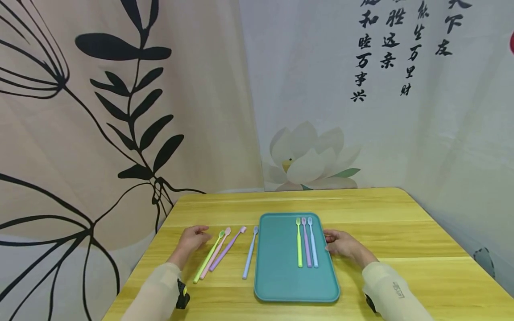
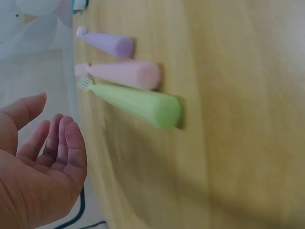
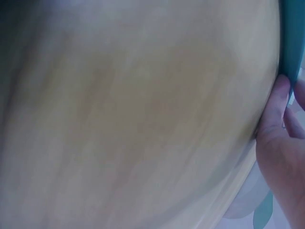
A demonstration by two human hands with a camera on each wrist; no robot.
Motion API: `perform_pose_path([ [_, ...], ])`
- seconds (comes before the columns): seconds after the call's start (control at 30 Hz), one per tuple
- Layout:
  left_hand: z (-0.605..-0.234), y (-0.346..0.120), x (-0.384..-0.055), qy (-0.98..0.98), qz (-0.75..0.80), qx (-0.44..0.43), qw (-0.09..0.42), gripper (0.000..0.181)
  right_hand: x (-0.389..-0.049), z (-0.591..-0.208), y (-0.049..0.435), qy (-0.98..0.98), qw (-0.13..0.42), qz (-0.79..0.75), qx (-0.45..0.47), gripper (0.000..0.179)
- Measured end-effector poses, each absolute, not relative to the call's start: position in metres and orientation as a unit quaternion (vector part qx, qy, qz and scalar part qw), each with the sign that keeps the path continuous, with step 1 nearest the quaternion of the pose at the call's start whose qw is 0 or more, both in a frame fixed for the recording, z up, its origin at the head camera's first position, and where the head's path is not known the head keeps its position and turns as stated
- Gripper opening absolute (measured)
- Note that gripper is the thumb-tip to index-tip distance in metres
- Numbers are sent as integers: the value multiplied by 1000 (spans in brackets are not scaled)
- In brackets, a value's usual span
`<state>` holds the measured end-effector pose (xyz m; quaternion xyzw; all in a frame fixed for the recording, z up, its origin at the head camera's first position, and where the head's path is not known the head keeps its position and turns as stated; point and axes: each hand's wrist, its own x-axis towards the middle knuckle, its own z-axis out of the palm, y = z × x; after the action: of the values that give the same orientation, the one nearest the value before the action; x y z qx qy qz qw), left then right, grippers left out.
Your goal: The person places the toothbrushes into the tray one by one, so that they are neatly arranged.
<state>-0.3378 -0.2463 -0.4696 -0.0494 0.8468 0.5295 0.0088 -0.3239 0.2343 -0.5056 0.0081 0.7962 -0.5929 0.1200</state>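
While the right hand (image 1: 343,243) touches the right rim of the teal tray (image 1: 297,285) at lower centre, I cannot tell whether its curved fingers pinch that rim. Bare wooden tabletop (image 1: 401,249) runs rightward from there to its slanted edge; the tray's left half offers a wide uncovered stretch. Three toothbrushes (image 1: 307,249) lie upper right within it: green, purple, blue. Left of it lie four loose toothbrushes (image 1: 226,250): green, pink, purple, blue. Beside the green one, the left hand (image 1: 192,240) holds nothing, fingers loosely bent, thumb apart.
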Motion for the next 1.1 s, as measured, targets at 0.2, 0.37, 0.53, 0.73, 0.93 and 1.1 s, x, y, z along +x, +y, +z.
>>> perform_pose_path([
  [0.2, -479, -255, -330, 838, 542, -53, 25, 48, -325, -505, 232, 794, 126, -594, 4, 62],
  [0.37, -488, -261, -326, 829, 555, -62, 37, 48, -325, -506, 232, 792, 123, -598, 13, 61],
  [0.53, -497, -265, -324, 820, 567, -63, 48, 45, -324, -506, 231, 794, 124, -595, 10, 61],
  [0.73, -502, -267, -322, 805, 588, -63, 52, 45, -323, -504, 231, 801, 120, -587, 11, 61],
  [0.93, -500, -265, -320, 800, 595, -60, 56, 47, -324, -507, 233, 797, 121, -591, 9, 61],
  [1.1, -500, -260, -319, 803, 591, -49, 60, 48, -325, -508, 234, 797, 119, -592, 7, 61],
])
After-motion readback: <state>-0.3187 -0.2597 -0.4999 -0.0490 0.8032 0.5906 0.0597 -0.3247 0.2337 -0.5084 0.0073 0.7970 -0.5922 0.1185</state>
